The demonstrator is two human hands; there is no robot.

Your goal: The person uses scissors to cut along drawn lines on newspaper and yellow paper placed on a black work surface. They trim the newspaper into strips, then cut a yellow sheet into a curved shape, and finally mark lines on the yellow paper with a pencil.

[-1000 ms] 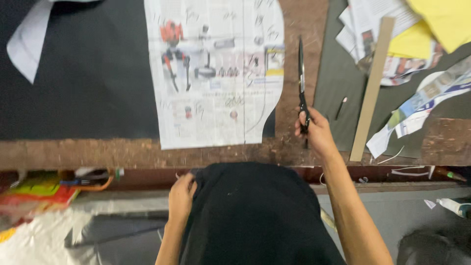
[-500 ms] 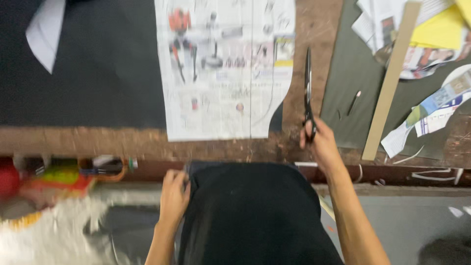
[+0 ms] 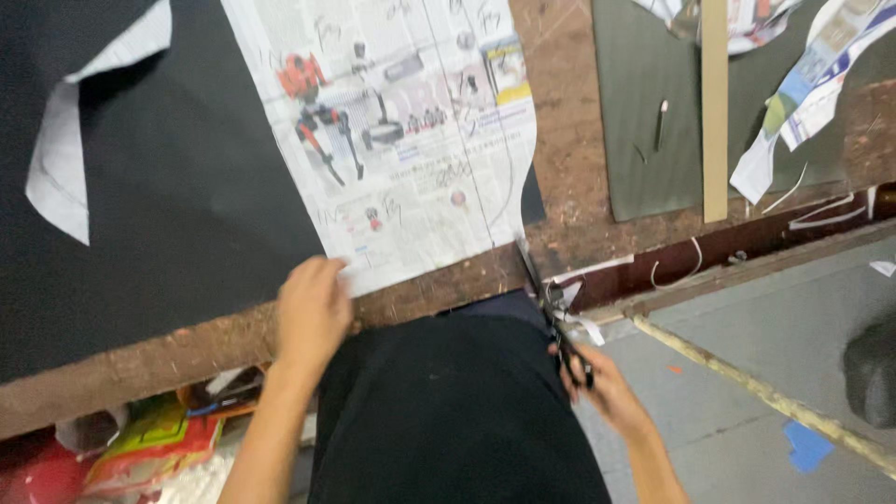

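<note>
Since the earlier frame the right hand point(image 3: 597, 378) has drawn back from the surface point(image 3: 569, 187) to its near edge, carrying the scissors point(image 3: 551, 313), and the left hand point(image 3: 311, 308) has risen from the dark garment at the waist to the newspaper pattern point(image 3: 401, 140). The left hand now presses flat, fingers spread, on the near left corner of the newspaper pattern, which lies over the black fabric point(image 3: 168, 215) spread across the left of the surface. The right hand is clenched around the scissor handles below the edge; the blades point up and far, their tips meeting the near right corner of the paper, where a sliver of black fabric shows beside its curved edge. Whether the blades are parted cannot be told. To the right lie a grey-green fabric piece point(image 3: 644, 121), a wooden ruler point(image 3: 715, 103) and a chalk pencil point(image 3: 660, 123), with paper scraps point(image 3: 793, 103) beyond. Judgement: a clean cut calls for the paper held flat and unshifted, with the lower blade kept close along the paper's outline.
</note>
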